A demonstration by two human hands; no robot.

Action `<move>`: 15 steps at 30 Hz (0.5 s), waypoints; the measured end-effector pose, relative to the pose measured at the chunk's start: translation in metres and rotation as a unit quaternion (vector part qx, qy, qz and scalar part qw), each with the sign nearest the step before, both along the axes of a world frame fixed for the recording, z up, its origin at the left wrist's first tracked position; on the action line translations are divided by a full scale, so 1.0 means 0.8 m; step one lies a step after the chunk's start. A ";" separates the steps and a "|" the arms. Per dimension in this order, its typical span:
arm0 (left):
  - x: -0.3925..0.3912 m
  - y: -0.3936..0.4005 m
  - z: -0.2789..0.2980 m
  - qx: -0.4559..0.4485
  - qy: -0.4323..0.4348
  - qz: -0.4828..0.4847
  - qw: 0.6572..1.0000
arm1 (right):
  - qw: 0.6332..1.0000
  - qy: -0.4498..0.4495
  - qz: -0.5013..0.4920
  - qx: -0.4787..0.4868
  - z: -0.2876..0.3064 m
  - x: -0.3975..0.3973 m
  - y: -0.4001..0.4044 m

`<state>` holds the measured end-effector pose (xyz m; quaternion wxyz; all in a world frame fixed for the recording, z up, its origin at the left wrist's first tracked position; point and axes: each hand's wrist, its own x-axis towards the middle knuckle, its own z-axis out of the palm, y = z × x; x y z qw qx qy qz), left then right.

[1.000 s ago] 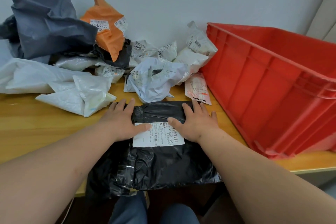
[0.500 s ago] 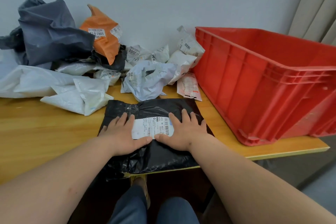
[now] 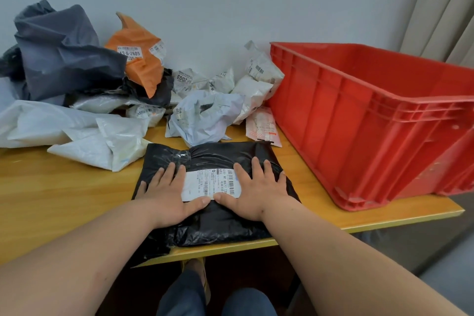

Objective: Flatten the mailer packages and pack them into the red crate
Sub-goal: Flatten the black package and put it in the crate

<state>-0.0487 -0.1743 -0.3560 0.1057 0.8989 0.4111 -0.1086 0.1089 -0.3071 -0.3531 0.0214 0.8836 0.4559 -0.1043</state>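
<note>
A black mailer [image 3: 225,223] with a white shipping label lies flat at the table's front edge, its near part hanging slightly over. My left hand [image 3: 169,192] presses on its left half with straight fingers. My right hand [image 3: 254,191] presses on its right half the same way, thumbs nearly meeting below the label. The red crate [image 3: 359,120] stands on the table to the right, an arm's width from the mailer. Its inside is hidden behind the near wall.
A heap of crumpled mailers fills the back left: a grey one [image 3: 64,51], an orange one [image 3: 141,59], several white ones [image 3: 102,141], a pale blue one [image 3: 202,115]. A small flat pink packet [image 3: 263,126] lies beside the crate. A curtain [image 3: 443,7] hangs at right.
Both hands have slid the black mailer away from the table's front edge and pressed it flatter. The view has shifted right, showing more of the crate.
</note>
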 end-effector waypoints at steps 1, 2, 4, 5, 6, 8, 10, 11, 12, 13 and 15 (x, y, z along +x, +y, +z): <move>0.002 0.003 0.000 0.000 0.000 -0.001 1.000 | 1.000 -0.001 -0.001 0.001 -0.001 0.002 0.003; 0.002 0.006 0.000 0.002 -0.002 -0.002 1.000 | 1.000 -0.002 -0.002 0.002 -0.002 0.003 0.006; 0.004 0.011 -0.003 0.004 -0.006 -0.001 1.000 | 1.000 -0.006 0.001 0.005 -0.004 0.005 0.013; 0.005 0.014 -0.004 0.004 -0.007 0.001 1.000 | 1.000 -0.006 0.003 0.007 -0.005 0.006 0.015; 0.006 0.016 -0.005 0.004 -0.008 0.001 1.000 | 1.000 -0.006 0.004 0.008 -0.005 0.007 0.018; 0.007 0.019 -0.004 0.006 -0.005 -0.002 1.000 | 1.000 -0.002 0.003 0.004 -0.005 0.010 0.021; 0.007 0.019 -0.005 0.006 -0.003 -0.005 1.000 | 1.000 0.005 0.002 -0.006 -0.004 0.012 0.023; 0.007 0.018 -0.005 0.006 -0.004 -0.005 1.000 | 1.000 0.007 0.002 -0.008 -0.003 0.012 0.024; 0.006 0.018 -0.005 0.005 -0.004 -0.006 1.000 | 1.000 0.008 0.002 -0.009 -0.003 0.012 0.024; 0.005 0.018 -0.005 0.004 -0.002 -0.008 1.000 | 1.000 0.009 0.002 -0.010 -0.002 0.011 0.024; 0.003 0.017 0.000 0.003 0.005 -0.012 1.000 | 1.000 0.017 0.002 -0.016 0.002 0.012 0.023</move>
